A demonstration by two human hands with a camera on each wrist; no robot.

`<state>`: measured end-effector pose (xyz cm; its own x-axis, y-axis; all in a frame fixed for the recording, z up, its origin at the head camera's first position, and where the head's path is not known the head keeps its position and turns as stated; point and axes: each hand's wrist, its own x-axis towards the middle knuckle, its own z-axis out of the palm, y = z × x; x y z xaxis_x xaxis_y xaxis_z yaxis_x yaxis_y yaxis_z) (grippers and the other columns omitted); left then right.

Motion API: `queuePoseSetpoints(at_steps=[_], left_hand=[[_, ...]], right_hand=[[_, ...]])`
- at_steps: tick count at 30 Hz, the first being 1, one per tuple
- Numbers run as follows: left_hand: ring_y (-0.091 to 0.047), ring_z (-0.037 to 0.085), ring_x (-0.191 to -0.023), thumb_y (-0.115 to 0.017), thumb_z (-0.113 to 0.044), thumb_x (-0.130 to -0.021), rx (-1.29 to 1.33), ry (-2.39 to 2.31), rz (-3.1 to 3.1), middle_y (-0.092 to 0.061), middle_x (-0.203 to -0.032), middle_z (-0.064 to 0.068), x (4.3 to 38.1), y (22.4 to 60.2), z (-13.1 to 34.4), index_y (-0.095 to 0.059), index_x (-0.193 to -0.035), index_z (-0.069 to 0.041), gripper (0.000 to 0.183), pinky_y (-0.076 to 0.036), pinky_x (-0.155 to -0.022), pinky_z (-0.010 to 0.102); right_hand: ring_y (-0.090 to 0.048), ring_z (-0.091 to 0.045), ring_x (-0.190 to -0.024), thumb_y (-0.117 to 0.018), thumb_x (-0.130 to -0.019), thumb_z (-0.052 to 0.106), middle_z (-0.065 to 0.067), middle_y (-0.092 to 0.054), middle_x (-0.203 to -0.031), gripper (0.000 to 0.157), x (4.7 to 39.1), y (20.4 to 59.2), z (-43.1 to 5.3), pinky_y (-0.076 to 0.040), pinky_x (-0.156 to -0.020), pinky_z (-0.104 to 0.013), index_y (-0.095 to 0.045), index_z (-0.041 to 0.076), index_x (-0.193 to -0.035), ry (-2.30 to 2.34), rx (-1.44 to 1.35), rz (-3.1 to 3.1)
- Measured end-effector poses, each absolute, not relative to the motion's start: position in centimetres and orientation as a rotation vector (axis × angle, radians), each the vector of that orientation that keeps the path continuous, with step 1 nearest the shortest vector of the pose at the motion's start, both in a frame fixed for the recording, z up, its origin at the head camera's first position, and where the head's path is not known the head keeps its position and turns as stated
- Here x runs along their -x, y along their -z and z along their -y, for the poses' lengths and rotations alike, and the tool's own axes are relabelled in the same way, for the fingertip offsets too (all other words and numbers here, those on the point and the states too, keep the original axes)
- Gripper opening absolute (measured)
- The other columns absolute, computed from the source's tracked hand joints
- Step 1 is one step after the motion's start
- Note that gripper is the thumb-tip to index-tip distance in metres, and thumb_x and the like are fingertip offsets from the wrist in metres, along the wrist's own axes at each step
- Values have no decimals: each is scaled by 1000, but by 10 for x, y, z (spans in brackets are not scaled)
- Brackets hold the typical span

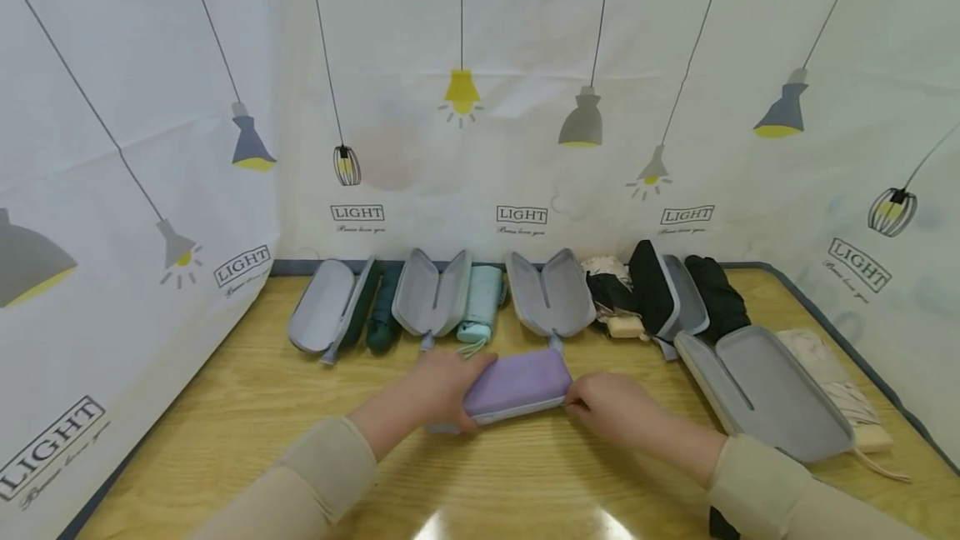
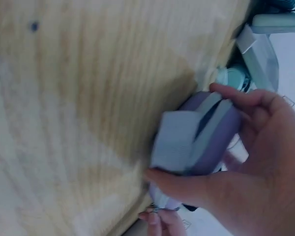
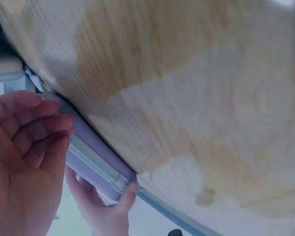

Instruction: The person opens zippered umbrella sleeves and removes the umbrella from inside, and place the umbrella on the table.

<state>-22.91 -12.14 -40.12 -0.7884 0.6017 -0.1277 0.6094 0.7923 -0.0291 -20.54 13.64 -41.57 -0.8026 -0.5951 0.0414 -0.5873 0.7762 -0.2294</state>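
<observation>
A purple zip case with a pale grey zipper band lies at the middle of the table. My left hand grips its left end, thumb on the near side and fingers at the back. In the left wrist view a light grey tab sticks out at that end, beside a dark gap along the zipper. At the case's right end my right hand has its thumb and index finger pinched together on a small zipper pull, mostly hidden by the fingers. The case's inside is hidden.
Several grey-lined cases stand open behind, such as the left one and a large one at right. Among them lie a dark green folded umbrella, a mint one, a black one and a cream one. A printed backdrop encloses the table.
</observation>
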Motion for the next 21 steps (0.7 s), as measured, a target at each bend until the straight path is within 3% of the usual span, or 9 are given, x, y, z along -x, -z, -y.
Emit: queuePoseSetpoints(at_steps=[10, 16, 21], left_hand=[[-54, 19, -95, -78, -51, -56, -1055, 33, -2686, -54, -114, 10, 229, 395, 135, -17, -144, -21, 111, -43, -82, 33], [-53, 19, -93, -80, -49, -54, -1073, 18, -2686, -55, -109, 11, 221, 397, 143, -18, -143, -19, 113, -43, -82, 34], [-55, 18, -83, -80, -53, -51, -1032, -23, -2771, -59, -96, 8, 210, 402, 141, -24, -141, -13, 113, -44, -76, 31]], right_hand=[[-58, -9, -70, -61, -83, 13, 8, -63, -75, 9, 210, 414, -133, -47, -63, -31, -68, 13, -79, 415, 930, -2910], [-60, -12, -73, -61, -82, 13, 5, -64, -77, 8, 209, 417, -125, -48, -64, -32, -69, 11, -81, 419, 919, -2941], [-52, -5, -63, -61, -83, 15, 10, -59, -70, 9, 208, 418, -116, -44, -59, -28, -65, 15, -76, 475, 935, -2942]])
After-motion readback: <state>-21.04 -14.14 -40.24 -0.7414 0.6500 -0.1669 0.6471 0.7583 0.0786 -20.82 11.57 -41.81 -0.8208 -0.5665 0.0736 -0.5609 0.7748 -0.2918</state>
